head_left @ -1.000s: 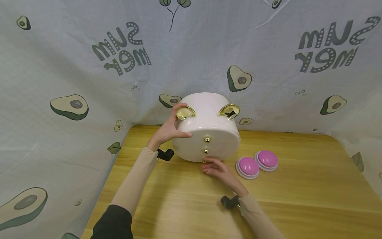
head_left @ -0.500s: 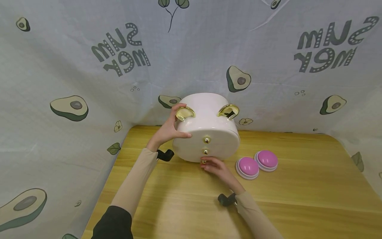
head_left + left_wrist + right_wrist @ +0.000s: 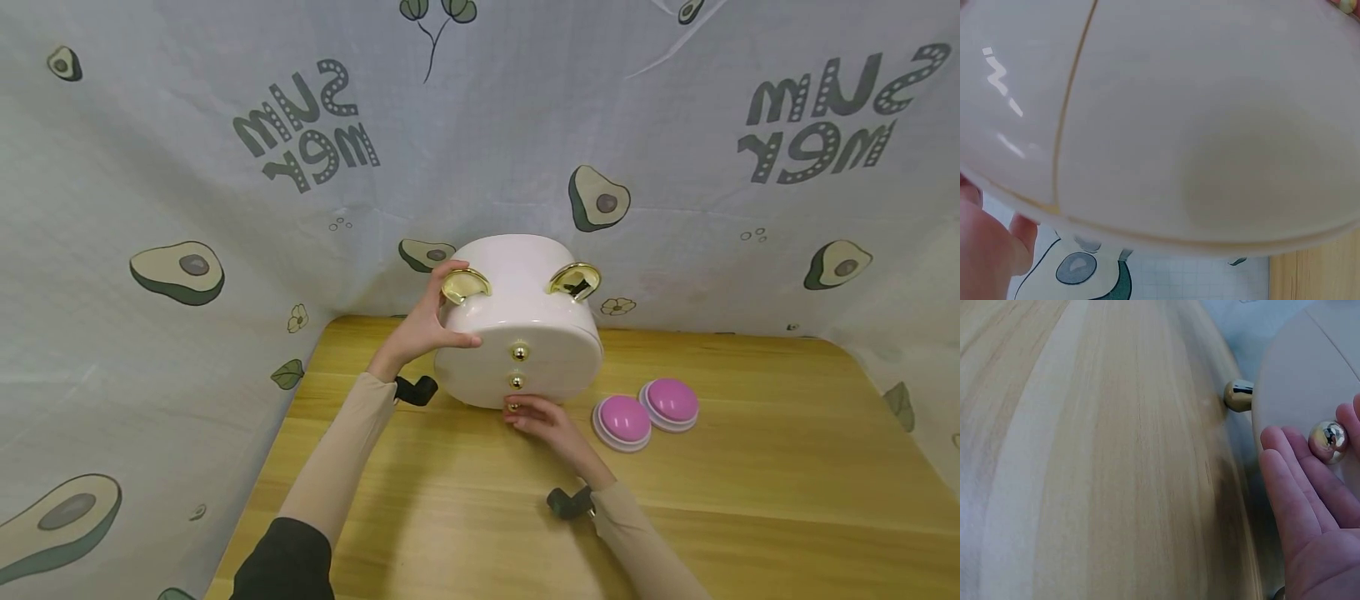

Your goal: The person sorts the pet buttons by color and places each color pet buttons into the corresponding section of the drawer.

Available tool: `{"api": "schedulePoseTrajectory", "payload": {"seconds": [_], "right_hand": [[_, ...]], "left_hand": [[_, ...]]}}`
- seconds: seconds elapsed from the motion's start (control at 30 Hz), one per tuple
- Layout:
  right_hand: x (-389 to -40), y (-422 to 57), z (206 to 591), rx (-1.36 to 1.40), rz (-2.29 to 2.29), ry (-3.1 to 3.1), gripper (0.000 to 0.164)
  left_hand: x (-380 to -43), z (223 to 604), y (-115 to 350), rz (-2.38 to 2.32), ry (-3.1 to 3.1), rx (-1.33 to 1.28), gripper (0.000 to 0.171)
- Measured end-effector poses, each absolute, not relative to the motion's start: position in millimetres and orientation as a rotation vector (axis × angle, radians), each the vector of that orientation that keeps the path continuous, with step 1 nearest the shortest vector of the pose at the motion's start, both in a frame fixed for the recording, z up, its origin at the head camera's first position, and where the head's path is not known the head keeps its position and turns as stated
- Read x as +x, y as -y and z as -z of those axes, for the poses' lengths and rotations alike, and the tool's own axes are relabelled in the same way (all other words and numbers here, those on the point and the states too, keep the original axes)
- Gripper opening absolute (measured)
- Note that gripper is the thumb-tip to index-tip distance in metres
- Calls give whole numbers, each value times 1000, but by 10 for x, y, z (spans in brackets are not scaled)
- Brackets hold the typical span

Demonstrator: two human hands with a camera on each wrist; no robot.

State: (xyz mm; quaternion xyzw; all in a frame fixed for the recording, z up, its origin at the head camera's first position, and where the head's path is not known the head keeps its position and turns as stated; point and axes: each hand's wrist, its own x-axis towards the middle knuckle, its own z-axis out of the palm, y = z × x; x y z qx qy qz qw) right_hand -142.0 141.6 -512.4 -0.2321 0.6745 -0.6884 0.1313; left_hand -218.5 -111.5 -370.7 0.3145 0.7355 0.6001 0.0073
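Observation:
A glossy white rounded drawer box (image 3: pixel 517 304) stands at the back of the wooden table, with two gold ears on top and gold knobs down its front. My left hand (image 3: pixel 416 329) grips its upper left side, thumb on the front face and fingers behind the left gold ear (image 3: pixel 466 285). At the lowest gold knob (image 3: pixel 1329 441), my right hand (image 3: pixel 551 432) has its fingers on one side and thumb on the other, pinching it. The left wrist view is mostly filled by the white front (image 3: pixel 1166 125), where gold seams show.
Two pink push buttons (image 3: pixel 626 418) with white bases sit to the right of the box. A gold foot (image 3: pixel 1238 395) supports the box near the table edge. Behind hangs a pale cloth (image 3: pixel 495 158) printed with avocados.
My right hand has shifted slightly left at the lowest knob, its fingers now around it. The left hand and the box stay in place.

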Motion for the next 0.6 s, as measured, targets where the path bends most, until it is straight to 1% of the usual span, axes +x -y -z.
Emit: {"api": "schedulePoseTrajectory", "payload": {"seconds": [0.6], "right_hand": [[-1351, -1416, 5083, -609, 2007, -1946, 40]], "left_hand": [[-2187, 3718, 1105, -1866, -2329, 973, 101]]}}
